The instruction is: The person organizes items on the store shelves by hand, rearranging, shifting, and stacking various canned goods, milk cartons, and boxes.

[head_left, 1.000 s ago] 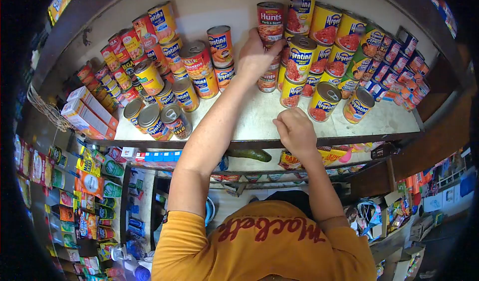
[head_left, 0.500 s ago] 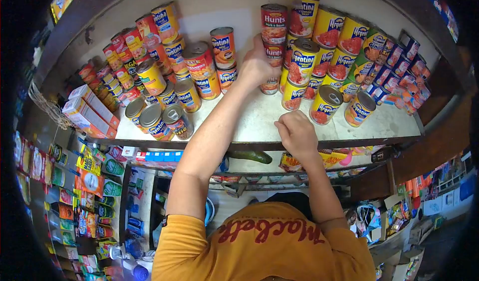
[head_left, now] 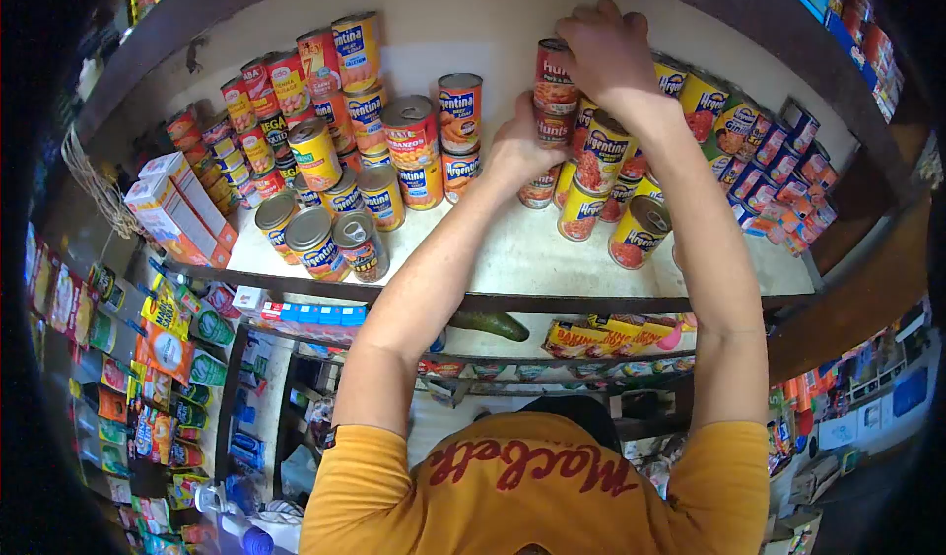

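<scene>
My left hand (head_left: 520, 149) is wrapped round the side of a stack of Hunt's pork and beans cans, at the level of the middle can (head_left: 554, 128). The top Hunt's can (head_left: 556, 77) stands upright above it. My right hand (head_left: 613, 54) is raised beside that top can, with its fingers curled at the upper end of the yellow corned beef stack. What those fingers close on is hidden behind the hand. Below my right forearm stand stacked yellow Argentina corned beef cans (head_left: 603, 151), and a single one (head_left: 639, 230) sits nearer the shelf edge.
Stacked cans (head_left: 412, 141) crowd the left of the shelf (head_left: 473, 259), with several short ones near its front edge. Small cans (head_left: 778, 180) are piled at the right. Orange-and-white boxes (head_left: 172, 215) stand at the left end. A lower shelf holds a green vegetable (head_left: 493, 324) and packets (head_left: 601, 336).
My right hand has risen from the shelf's front edge to the top of the can stacks. My left hand stays at the Hunt's stack. The whole view has shifted slightly.
</scene>
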{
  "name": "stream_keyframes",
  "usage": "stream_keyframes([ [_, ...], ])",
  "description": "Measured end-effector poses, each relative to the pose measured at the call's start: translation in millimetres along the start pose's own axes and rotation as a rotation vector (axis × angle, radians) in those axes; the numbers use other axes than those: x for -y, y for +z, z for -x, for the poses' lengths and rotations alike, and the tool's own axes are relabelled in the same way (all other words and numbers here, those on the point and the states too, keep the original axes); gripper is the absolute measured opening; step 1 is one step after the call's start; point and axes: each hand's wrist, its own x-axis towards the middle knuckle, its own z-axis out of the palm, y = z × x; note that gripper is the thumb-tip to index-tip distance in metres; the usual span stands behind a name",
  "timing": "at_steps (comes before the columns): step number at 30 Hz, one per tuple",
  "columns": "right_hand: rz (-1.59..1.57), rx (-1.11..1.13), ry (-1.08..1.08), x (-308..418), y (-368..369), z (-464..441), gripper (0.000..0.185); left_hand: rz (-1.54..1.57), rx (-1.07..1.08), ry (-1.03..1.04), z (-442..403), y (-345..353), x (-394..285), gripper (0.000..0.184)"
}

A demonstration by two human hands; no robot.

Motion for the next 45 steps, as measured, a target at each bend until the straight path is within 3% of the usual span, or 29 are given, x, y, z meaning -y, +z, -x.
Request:
stream_keyframes([
  [4,-0.045,0.137,-0.002,-6.7,16.0,-11.1,0.023,-0.037,0.036,-0.034,0.2,-1.2,0.9,0.093],
  [25,0.048,0.196,0.004,-4.0,9.3,-13.6,0.021,-0.007,-0.005,0.006,1.8,1.2,1.9,0.1],
  [28,-0.02,0.357,0.057,-9.8,7.6,-20.6,0.02,-0.007,-0.007,0.029,0.9,3.3,5.1,0.1],
  [45,-0.162,0.221,0.085,-6.2,4.5,-9.5,0.03,-0.129,0.039,-0.002,4.9,2.1,2.6,0.107],
])
